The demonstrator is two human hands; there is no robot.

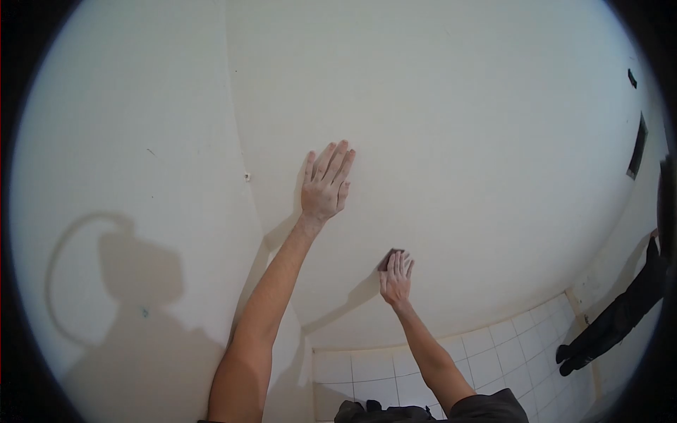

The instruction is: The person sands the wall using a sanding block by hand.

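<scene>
Dark pad point(386, 259) is held against wall point(479, 155) by right hand point(397, 280), left hand point(324, 189) spread.

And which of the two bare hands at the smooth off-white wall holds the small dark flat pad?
The right hand, lower in view, holds the small dark pad; the left hand, higher up, shows no pad.

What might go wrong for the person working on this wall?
The right hand has fingers laid over a small dark pad at the wall; if it slipped, it might drop toward the tiled floor, or fingertips might scrape. The left hand lies spread on the wall, so it might leave smudges.
</scene>
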